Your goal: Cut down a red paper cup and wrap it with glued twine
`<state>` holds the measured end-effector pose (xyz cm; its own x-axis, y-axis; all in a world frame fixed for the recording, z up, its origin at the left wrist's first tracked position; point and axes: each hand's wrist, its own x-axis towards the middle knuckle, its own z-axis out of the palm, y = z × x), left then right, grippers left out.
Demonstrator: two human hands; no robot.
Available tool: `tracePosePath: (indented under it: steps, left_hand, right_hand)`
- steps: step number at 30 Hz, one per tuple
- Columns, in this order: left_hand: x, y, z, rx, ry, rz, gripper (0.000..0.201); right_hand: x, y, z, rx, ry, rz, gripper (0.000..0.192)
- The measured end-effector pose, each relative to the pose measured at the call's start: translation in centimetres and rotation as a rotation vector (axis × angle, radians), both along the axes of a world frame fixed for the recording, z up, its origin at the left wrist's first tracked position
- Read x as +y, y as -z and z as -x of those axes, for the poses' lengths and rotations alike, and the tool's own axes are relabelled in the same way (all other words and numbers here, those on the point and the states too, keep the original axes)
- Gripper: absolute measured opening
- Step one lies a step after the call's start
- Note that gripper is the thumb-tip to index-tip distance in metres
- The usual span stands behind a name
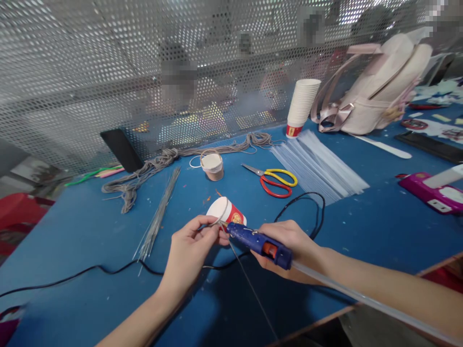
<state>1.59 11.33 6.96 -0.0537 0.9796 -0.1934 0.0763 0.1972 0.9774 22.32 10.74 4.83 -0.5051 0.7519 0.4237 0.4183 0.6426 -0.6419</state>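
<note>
Glue gun (259, 244), blue, gripped in closed right hand (292, 248), nozzle aimed at paper cup (226, 213) lying on its side near table's (83, 231) front middle. Left hand (190, 248) pinching thin wire (249, 284) against cup's rim, fingers curled shut. Black cord (307, 205) looping just behind. Farther back: scissors (275, 182), tape roll (212, 166), clear glue sticks (318, 166), grey cord bundle (152, 166). Farthest: stacked cups (302, 106), pink backpack (379, 89).

Left hand (188, 243) pinching, right hand (292, 246) gripping.
</note>
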Motion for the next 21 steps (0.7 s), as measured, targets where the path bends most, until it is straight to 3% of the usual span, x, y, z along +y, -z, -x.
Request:
tracePosePath:
  steps: [21]
  left_hand:
    - [-0.07, -0.16, -0.08, -0.004, -0.010, 0.004, 0.020]
  right_hand:
    - [0.05, -0.10, -0.16, -0.036, 0.006, -0.027, 0.009]
